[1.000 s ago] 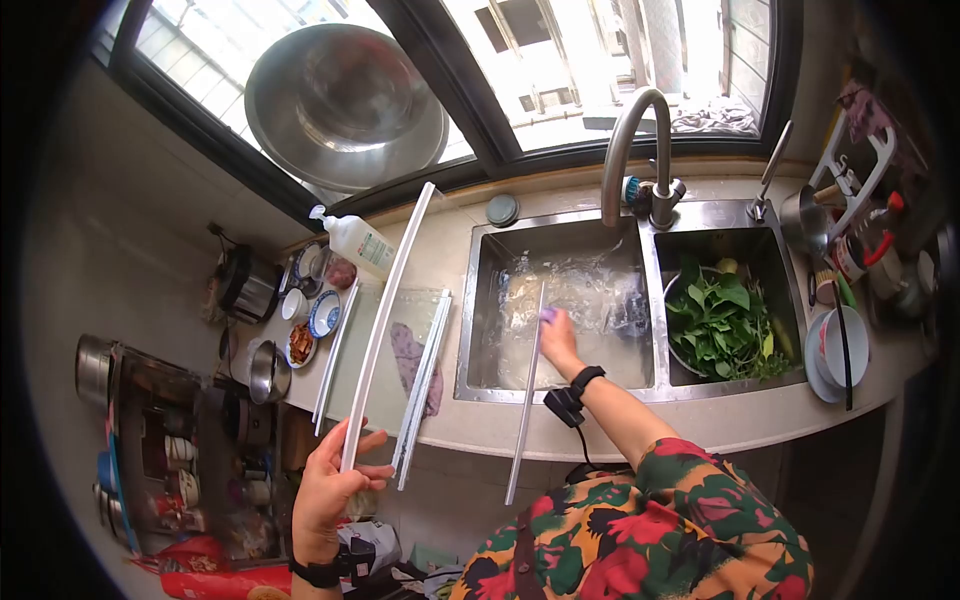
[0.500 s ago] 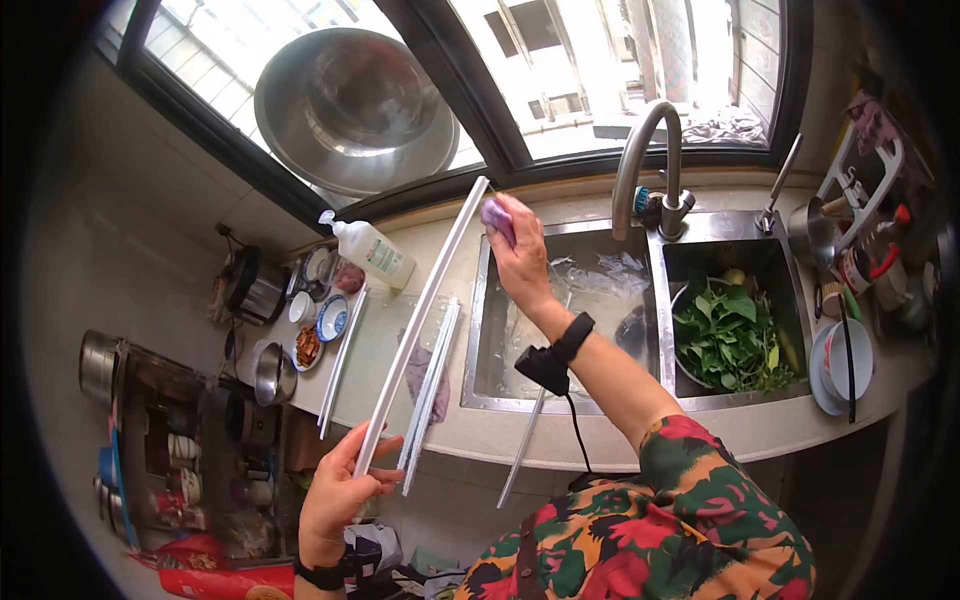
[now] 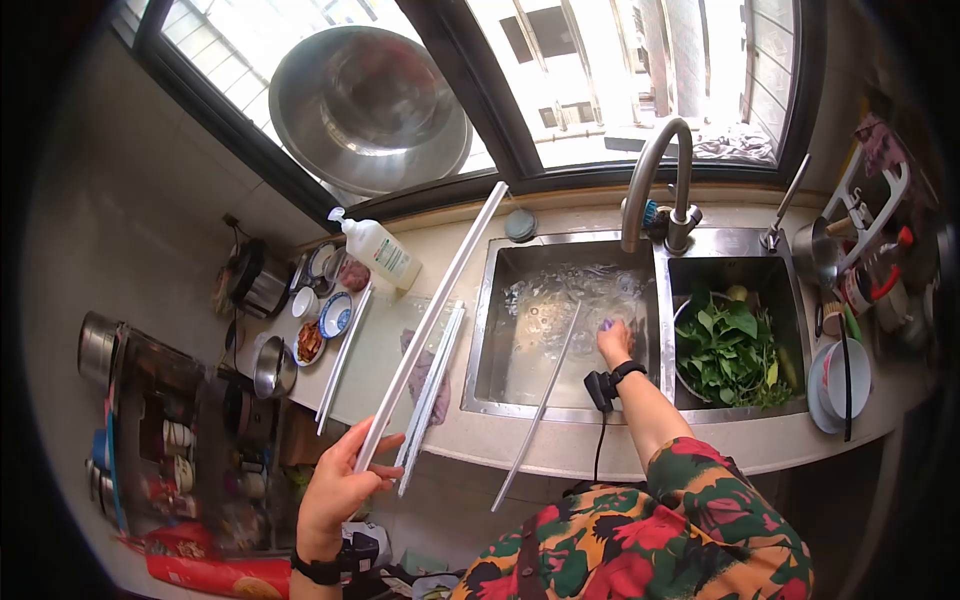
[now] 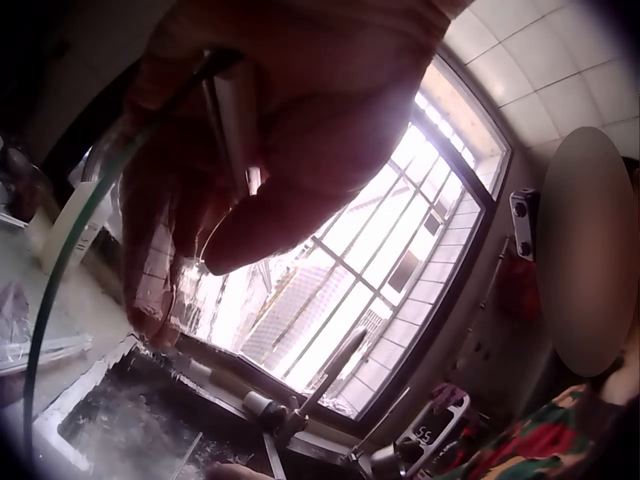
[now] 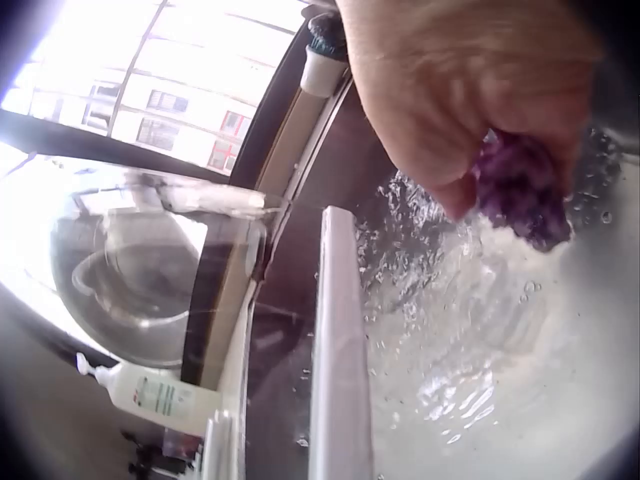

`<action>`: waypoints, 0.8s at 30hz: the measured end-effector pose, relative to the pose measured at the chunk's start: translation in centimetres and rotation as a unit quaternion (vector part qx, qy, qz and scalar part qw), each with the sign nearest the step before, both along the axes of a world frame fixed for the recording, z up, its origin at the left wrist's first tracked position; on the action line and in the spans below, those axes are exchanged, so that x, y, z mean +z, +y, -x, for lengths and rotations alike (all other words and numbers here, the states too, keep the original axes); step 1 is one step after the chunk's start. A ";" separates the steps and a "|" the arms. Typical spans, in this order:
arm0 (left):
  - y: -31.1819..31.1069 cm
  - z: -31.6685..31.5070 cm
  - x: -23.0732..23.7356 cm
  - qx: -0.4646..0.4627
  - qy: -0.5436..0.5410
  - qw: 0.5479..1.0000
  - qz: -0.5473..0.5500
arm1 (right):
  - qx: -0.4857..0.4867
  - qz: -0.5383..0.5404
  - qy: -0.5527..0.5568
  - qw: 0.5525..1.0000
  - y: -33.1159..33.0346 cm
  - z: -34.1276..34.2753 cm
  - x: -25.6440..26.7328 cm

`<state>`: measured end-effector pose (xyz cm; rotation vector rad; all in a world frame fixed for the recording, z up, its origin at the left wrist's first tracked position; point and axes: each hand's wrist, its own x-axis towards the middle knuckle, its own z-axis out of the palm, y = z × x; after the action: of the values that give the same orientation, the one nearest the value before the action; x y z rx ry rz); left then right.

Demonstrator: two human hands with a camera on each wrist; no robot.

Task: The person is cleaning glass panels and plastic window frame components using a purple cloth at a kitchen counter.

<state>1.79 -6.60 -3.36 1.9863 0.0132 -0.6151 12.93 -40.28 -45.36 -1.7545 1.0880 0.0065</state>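
Note:
My left hand grips the lower end of a clear glass panel with white edge strips, tilted up in front of the counter. Its far strip crosses over the sink front. Bunched in my right hand is a wet purple cloth, held down at the water in the left sink basin. Ripples and bubbles surround those fingers in the right wrist view. A second glass panel with white strips lies on the counter, a purplish cloth showing by it.
The curved faucet stands behind the sinks. Leafy greens fill a bowl in the right basin. A white pump bottle, small bowls and a steel bowl stand left; stacked bowls sit right.
My right hand dipped in the sink, rose with the cloth to the panel's top end, then went back down into the water, further right. The left hand keeps its hold on the panel.

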 end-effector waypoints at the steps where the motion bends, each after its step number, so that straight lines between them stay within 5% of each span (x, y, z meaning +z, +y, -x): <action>1: -0.1 0.0 0.0 -0.007 0.000 1.000 -0.006 | -0.060 -0.208 -0.086 0.973 -0.5 -1.0 -3.9; 3: -0.2 -0.1 0.2 -0.010 0.002 1.000 -0.006 | -0.061 -0.463 -0.209 0.859 -0.3 1.1 3.3; 4: -0.2 -0.1 0.3 -0.016 0.005 1.000 -0.010 | -0.058 -0.462 -0.206 0.861 0.1 0.9 5.4; 6: -0.2 -0.2 0.3 -0.018 0.004 1.000 -0.011 | -0.168 -0.535 -0.281 0.778 0.6 0.1 8.1; 10: -0.4 0.1 0.3 -0.038 -0.010 0.999 -0.017 | -0.075 -0.504 -0.417 0.752 0.9 -1.1 8.6; 13: -0.4 0.1 0.0 -0.043 -0.022 0.999 -0.003 | -0.181 -0.556 -0.333 0.740 1.4 1.0 11.7; 17: 0.1 -0.2 -0.1 -0.043 -0.026 0.999 0.001 | -0.130 -0.622 -0.383 0.671 -0.4 1.3 7.7; 18: 0.0 -0.1 -0.1 -0.042 -0.027 0.999 0.001 | -0.190 -0.602 -0.388 0.671 -0.4 1.5 8.1; 21: -0.2 0.2 -0.1 -0.042 -0.031 0.999 0.002 | -0.155 -0.567 -0.423 0.690 -2.1 1.1 5.0; 22: -0.4 0.3 0.0 -0.040 -0.029 0.999 0.004 | -0.147 -0.480 -0.414 0.759 -2.4 1.3 4.4; 24: -0.6 0.4 0.1 -0.057 -0.050 0.997 0.002 | -0.190 -0.384 -0.407 0.807 -2.1 1.0 4.0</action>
<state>1.41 -7.24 -3.21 2.0221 -0.1637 -0.5879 11.89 -42.34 -41.32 -0.6388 0.6132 -0.4547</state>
